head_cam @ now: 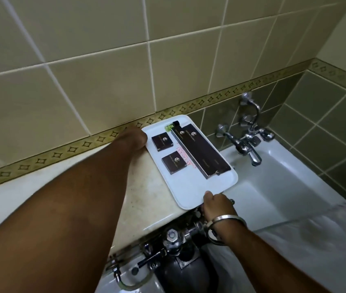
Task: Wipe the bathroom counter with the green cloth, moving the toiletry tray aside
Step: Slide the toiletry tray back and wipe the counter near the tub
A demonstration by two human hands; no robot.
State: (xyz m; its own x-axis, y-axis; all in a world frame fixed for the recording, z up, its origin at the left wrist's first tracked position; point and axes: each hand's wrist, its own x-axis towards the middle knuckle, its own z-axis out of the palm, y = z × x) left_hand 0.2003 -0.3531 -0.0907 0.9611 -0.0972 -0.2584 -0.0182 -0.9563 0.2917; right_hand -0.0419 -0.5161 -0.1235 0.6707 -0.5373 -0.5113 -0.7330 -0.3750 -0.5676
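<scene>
Both hands grip the white tray (189,180) at centre frame on the desk (142,199): left hand (133,137) at its far corner, right hand (217,205) closed on its near edge.

1. Counter (144,199) narrow, wall (104,81) close along the far edge; no passage behind.
2. Tray (191,187) fills the counter's right end from far edge to near edge, overhanging the tub (277,187) side.
3. Boxes (199,153) crowd the tray's top; only its near end bare.
4. Left hand (133,137) at the tray's far left corner, forearm lying across the counter, blocking the middle.
5. Right hand (217,205) at the tray's near edge.
6. Taps (246,138) jut out just right of the tray's far end.
7. Open room above the tub, right of the tray.
8. Pipework (174,240) crowded below the counter's near edge.
</scene>
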